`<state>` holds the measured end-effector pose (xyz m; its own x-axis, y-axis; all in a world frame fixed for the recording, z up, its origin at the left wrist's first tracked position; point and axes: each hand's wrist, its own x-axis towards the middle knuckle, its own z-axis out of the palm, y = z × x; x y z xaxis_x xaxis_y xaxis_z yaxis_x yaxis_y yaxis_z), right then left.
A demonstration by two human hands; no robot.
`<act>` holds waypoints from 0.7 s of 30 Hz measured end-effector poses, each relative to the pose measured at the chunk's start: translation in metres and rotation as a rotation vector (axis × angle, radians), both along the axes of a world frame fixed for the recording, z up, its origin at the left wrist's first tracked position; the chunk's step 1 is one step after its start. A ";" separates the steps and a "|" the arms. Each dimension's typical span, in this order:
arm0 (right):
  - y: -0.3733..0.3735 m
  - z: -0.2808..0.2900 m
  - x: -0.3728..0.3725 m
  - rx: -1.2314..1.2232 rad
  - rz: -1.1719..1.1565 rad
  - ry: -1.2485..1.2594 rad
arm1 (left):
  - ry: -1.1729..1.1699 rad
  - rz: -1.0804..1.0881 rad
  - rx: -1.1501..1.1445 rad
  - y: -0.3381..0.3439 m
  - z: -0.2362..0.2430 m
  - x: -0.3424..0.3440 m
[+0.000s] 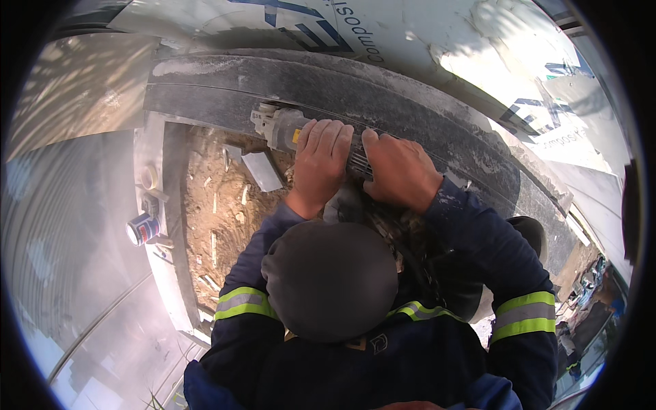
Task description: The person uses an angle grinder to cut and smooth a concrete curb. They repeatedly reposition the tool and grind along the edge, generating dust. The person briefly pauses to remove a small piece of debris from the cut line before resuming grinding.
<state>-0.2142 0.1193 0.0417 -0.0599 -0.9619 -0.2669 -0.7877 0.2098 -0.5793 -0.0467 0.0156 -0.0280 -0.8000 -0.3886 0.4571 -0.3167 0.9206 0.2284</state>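
Both my hands are closed on a dusty angle grinder (pixel 283 130), which lies low over a dark grey stone ledge (pixel 219 96). My left hand (pixel 320 160) wraps the body just behind the pale gear head. Farther right, my right hand (pixel 403 167) grips the rear part beside the vent slots. I cannot make out the disc. A thin straight line runs lengthwise along the ledge, and pale dust coats its surface in patches. In front of my chest, a rounded dark grey shape (pixel 331 280) hides what is below the grinder.
Sandy ground (pixel 208 164) with scattered offcuts and a flat pale piece (pixel 262 171) lies left of my arms. A can (pixel 143 229) and a tape roll (pixel 149 177) sit on the pale left-hand border (pixel 147 147). Printed white sheeting (pixel 410 48) rises behind the ledge.
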 end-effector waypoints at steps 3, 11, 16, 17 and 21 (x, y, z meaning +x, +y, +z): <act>0.004 0.000 -0.002 -0.001 -0.014 0.000 | 0.000 0.007 -0.013 0.007 -0.002 -0.005; -0.019 -0.023 0.003 -0.013 0.005 -0.060 | -0.039 0.013 -0.034 -0.019 -0.012 0.007; -0.022 -0.027 0.005 -0.066 0.017 -0.056 | -0.039 0.025 -0.032 -0.020 -0.015 0.007; -0.019 -0.024 0.003 -0.045 0.011 -0.057 | -0.040 0.018 -0.033 -0.016 -0.011 0.004; 0.004 -0.002 -0.007 0.004 0.003 -0.024 | -0.033 -0.019 -0.014 0.004 0.001 -0.004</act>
<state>-0.2208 0.1237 0.0401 -0.0508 -0.9611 -0.2716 -0.7738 0.2098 -0.5976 -0.0511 0.0193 -0.0274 -0.8220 -0.3669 0.4356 -0.3063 0.9296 0.2049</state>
